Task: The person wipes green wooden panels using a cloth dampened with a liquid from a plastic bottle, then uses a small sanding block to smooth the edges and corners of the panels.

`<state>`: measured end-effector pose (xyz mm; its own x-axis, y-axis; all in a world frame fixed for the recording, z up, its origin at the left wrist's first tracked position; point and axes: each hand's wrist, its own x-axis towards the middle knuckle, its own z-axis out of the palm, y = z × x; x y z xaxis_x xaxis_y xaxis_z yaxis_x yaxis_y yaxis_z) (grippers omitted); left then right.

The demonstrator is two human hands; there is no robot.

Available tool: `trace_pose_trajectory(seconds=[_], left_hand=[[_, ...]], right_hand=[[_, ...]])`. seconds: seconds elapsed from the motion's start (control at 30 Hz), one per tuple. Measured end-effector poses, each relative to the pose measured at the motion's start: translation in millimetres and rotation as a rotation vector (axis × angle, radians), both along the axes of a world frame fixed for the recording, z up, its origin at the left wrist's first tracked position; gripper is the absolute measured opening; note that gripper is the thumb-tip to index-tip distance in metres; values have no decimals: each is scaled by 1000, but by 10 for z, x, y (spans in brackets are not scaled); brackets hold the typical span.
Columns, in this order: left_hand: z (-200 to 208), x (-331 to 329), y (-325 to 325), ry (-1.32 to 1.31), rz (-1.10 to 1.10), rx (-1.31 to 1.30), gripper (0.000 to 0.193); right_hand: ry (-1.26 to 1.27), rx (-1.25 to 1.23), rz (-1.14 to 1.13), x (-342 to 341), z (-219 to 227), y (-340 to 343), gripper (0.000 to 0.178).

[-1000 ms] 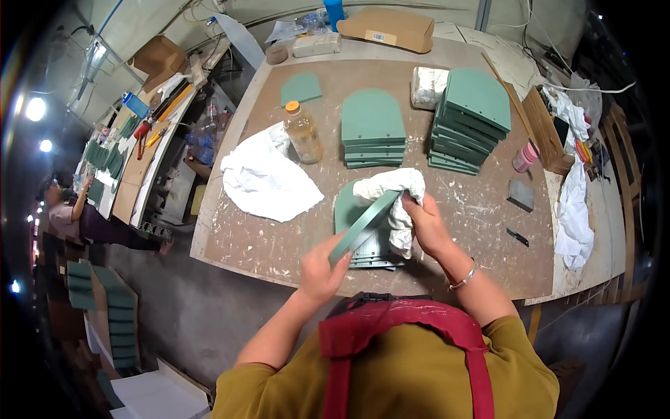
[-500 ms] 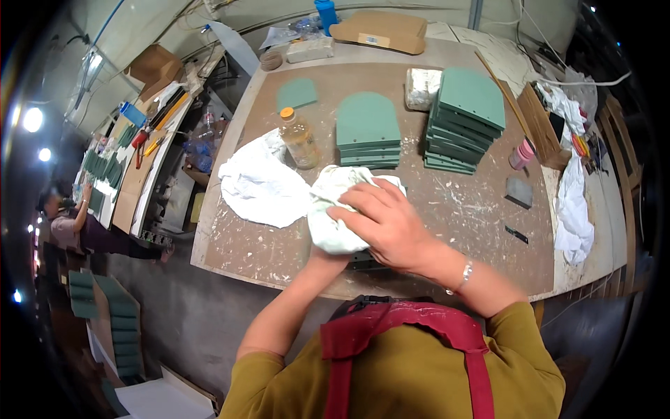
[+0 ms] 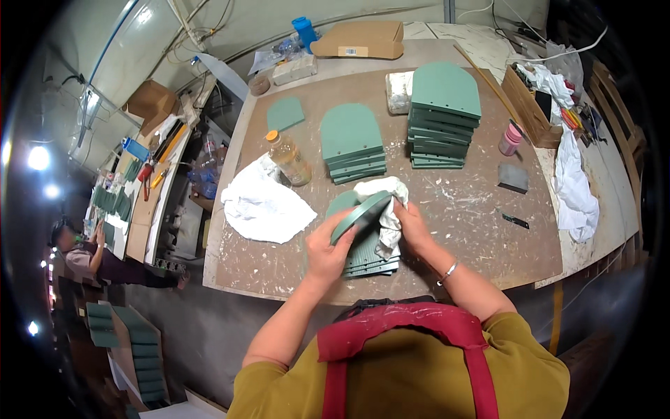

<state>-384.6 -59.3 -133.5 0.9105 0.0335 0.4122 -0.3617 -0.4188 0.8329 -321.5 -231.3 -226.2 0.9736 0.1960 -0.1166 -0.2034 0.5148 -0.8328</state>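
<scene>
Worktable (image 3: 460, 244), held green panel (image 3: 360, 214), barcoded carton (image 3: 359, 36)

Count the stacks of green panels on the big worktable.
3: a middle stack just right of the bottle, a taller stack to its right, and a near stack at the front, partly hidden by the panel in the left hand.

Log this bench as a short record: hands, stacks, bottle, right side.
Left hand: grips a green panel, tilted above the nearest stack
Right hand: holds a white rag at the panel's upper end
Other stacks: shorter stack, with a taller stack to its right
Bottle: clear, orange-capped, standing by a white cloth
Right side: pink container, grey block
</scene>
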Motion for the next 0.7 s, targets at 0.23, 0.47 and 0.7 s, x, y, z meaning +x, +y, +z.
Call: trace_pose_trajectory(seconds=[0.23,0.47,0.7], left_hand=[[-158,-209,221,-104,27,-171,26],[126,-326,64,51,78,-71,27],[76,-231,31,-61,117,-20,26]], right_hand=[[-579,-418,-63,40,526,-185,45],[-1044,-828,-71,-94,1023,-78,47],[-1260,-988,-109,-52,1159,112,44]])
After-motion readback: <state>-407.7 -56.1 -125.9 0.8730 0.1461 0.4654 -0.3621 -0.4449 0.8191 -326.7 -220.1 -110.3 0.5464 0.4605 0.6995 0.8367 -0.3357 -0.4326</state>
